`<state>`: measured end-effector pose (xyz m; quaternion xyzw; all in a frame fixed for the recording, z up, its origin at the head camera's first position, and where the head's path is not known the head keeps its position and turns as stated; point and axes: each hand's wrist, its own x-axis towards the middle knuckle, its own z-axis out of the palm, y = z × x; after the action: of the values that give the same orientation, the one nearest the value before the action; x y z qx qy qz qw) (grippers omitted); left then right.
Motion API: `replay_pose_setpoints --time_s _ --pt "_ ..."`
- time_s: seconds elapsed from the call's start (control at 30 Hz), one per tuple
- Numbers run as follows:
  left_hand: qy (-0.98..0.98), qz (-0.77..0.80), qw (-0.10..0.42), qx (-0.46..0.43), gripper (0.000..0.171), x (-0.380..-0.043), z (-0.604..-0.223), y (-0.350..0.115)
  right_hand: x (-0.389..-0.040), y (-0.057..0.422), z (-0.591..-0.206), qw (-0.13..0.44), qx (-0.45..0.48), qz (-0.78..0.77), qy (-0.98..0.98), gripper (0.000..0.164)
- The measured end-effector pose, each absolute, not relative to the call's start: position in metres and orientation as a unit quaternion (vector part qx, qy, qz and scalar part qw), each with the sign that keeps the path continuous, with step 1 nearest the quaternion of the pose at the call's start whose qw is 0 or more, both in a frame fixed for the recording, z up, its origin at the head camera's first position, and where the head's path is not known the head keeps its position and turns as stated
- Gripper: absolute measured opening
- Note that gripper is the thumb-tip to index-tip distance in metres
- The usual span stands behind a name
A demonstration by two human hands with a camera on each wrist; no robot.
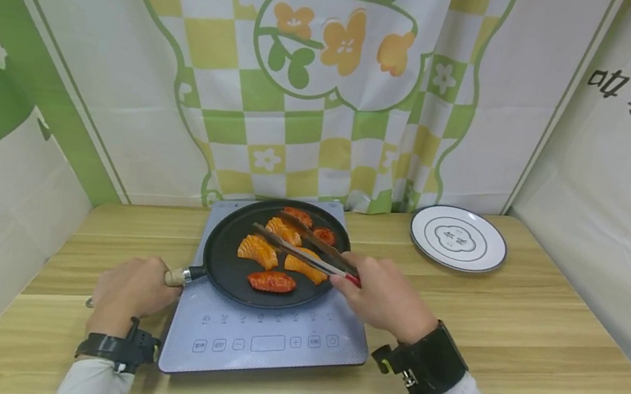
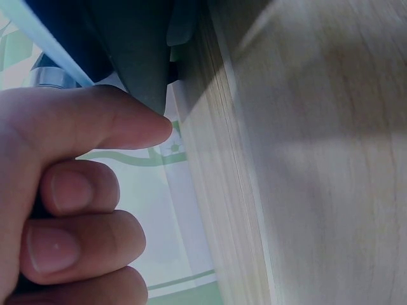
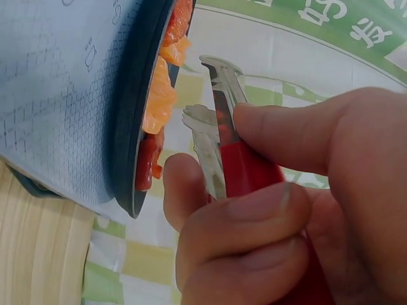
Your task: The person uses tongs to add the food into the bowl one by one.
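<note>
A round black frying pan [image 1: 227, 248] sits on a pale induction cooker. My left hand [image 1: 130, 291] grips the pan's wooden handle [image 1: 174, 277]; its fingers [image 2: 82, 244] curl round it in the left wrist view, hiding most of it. My right hand [image 1: 389, 298] holds metal tongs with red grips [image 3: 245, 168], their two arms spread over the pan. In the right wrist view the tong tips stand apart from the food. Under them lie orange, pale-striped pieces like salmon [image 1: 258, 252]. A red, glazed piece like a chicken wing [image 1: 272, 281] lies nearest me, with smaller red pieces [image 1: 298, 216] at the back.
The induction cooker [image 1: 267, 329] shows its button panel toward me on the wooden table [image 1: 493, 341]. A white plate with a dark rim [image 1: 487, 245] stands at the back right. Printed cloth [image 1: 317, 113] hangs behind the table and along both sides.
</note>
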<state>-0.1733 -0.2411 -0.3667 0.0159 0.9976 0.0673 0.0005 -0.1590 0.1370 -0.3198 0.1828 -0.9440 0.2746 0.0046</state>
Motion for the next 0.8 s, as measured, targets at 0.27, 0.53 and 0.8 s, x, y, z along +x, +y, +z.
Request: replay_pose_setpoints --time_s 0.27,0.53,0.8 --pt "0.998 0.063 -0.003 0.017 0.038 -0.173 -0.366 -0.241 -0.162 0.144 -0.319 -0.012 0.171 0.283 -0.944 0.046" --pt "0.998 0.064 -0.008 0.018 0.037 -0.174 -0.367 -0.241 -0.164 0.149 -0.318 -0.008 0.161 0.284 -0.945 0.036" --pt "0.998 0.065 -0.011 0.018 0.039 -0.174 -0.368 -0.241 -0.166 0.154 -0.318 -0.005 0.150 0.281 -0.948 0.026"
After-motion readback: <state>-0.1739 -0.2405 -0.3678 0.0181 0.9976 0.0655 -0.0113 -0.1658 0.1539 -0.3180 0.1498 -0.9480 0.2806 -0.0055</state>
